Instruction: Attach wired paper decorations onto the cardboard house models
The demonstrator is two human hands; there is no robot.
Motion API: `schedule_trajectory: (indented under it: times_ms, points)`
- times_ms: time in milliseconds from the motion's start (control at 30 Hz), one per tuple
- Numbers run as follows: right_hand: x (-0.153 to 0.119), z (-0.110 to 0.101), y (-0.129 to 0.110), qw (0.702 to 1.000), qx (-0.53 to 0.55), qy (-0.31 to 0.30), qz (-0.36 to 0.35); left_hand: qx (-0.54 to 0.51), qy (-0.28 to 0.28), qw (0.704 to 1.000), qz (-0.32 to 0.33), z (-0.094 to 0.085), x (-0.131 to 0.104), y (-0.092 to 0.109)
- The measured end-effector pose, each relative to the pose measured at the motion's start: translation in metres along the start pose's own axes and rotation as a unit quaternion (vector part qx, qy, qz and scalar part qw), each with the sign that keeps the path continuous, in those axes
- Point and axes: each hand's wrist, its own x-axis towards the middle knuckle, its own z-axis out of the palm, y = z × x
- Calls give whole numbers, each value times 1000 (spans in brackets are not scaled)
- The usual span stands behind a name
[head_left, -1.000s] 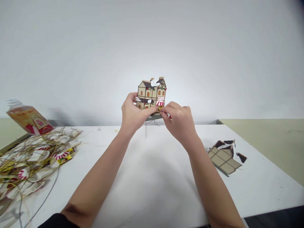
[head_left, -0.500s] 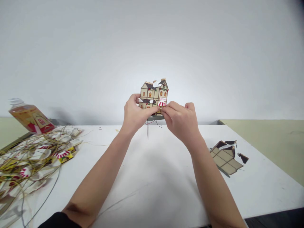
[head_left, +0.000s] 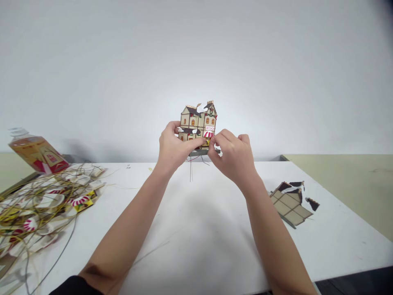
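Observation:
A small model house (head_left: 198, 121) with cream walls, a dark snow-patched roof and a sign reading GIFTSHOP is held upright above the table. My left hand (head_left: 174, 147) grips its left side, the thumb lying across the lower front. My right hand (head_left: 233, 157) is at the house's lower right corner, beside the red-and-white striped awning (head_left: 209, 134). Its thumb and forefinger are curled closely together; whether something tiny sits between them I cannot make out. Thin wires (head_left: 190, 170) hang below the house's grey base (head_left: 196, 154).
On the white table (head_left: 184, 254), a second model house (head_left: 291, 205) lies tilted at right. A tangled heap of wires and small striped-awning pieces (head_left: 52, 200) covers the left side. Behind it leans a bottle of orange liquid (head_left: 39, 151). A pale wall (head_left: 196, 53) rises behind.
My right thumb has drawn down and away from the forefinger's knuckles, leaving a small gap in the curled hand. More of the front beneath the awning shows. The house has barely shifted.

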Motion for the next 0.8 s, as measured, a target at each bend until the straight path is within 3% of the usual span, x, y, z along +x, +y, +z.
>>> schedule_trajectory:
  times_ms: [800]
  points:
    - [2, 7, 4, 996, 51, 63, 25, -24, -27, 999, -24, -2, 1, -1]
